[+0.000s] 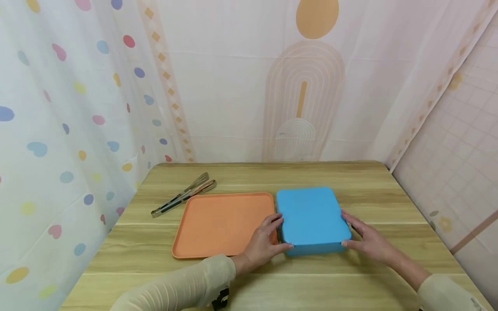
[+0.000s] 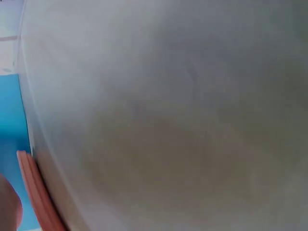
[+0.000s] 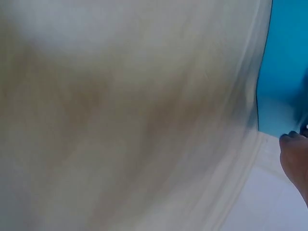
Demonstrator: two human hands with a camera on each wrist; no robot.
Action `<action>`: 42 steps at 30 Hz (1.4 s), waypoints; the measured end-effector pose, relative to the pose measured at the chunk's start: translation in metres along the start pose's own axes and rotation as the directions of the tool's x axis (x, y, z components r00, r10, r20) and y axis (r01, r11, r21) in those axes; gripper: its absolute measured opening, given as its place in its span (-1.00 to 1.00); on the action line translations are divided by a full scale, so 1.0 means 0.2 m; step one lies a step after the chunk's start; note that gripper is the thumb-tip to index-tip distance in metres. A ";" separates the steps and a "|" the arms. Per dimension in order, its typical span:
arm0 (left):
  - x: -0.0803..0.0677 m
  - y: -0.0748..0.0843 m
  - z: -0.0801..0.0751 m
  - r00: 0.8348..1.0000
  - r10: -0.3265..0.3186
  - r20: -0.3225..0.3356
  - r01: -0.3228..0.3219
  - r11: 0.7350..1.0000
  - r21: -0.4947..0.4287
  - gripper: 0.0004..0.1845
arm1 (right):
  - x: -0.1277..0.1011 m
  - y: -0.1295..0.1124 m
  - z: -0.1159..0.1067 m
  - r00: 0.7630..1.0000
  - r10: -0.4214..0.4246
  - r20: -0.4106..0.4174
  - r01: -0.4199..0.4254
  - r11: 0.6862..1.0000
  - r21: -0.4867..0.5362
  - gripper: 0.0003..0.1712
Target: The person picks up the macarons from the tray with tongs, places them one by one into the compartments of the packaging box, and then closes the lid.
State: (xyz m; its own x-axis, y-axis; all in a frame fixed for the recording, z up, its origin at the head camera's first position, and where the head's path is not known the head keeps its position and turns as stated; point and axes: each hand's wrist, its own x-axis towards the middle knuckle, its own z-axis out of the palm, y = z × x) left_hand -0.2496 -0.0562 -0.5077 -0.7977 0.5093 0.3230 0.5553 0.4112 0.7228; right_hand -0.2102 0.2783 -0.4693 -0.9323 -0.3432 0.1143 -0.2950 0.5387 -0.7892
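Note:
A square blue box (image 1: 313,216) with a smooth flat top is at the right of the middle of the table, close beside the tray's right edge. My left hand (image 1: 262,244) grips its left side, fingers along the side and thumb at the near left corner. On the opposite side, my right hand (image 1: 367,239) holds the box with fingers along the edge and thumb at the near right corner. Blue wall (image 3: 284,62) fills the right edge of the right wrist view. An orange tray (image 1: 221,224) lies left of the box, partly covered by my left hand.
Two pairs of metal tongs (image 1: 183,196) with dark handles lie at the tray's far left corner, one overlapping the other. Wood-grain table (image 1: 319,285) runs back to a patterned curtain (image 1: 233,95). More curtain hangs along the left and right sides.

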 end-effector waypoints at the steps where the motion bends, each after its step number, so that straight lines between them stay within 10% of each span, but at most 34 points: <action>1: 0.01 0.00 -0.01 1.000 -0.007 0.017 0.007 1.000 0.011 -0.14 | 0.01 0.00 -0.01 1.000 -0.008 0.002 0.008 1.000 -0.028 0.00; 14: 0.25 -0.05 -0.19 0.928 -0.152 0.339 0.109 0.984 0.142 0.25 | 0.21 0.01 -0.10 0.976 0.155 0.151 -0.119 0.967 -0.225 0.29; 42: 0.31 -0.12 -0.19 0.897 -0.155 0.415 0.081 0.978 0.190 0.29 | 0.24 0.10 -0.06 0.976 0.143 0.164 -0.148 0.989 0.018 0.20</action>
State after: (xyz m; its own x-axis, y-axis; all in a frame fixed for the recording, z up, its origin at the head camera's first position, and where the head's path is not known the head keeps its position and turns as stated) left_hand -0.3211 -0.0628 -0.4809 -0.7037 0.7065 -0.0758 0.5235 0.5876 0.6170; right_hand -0.2632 0.2818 -0.4716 -0.9179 -0.3839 -0.1002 -0.1500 0.5695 -0.8082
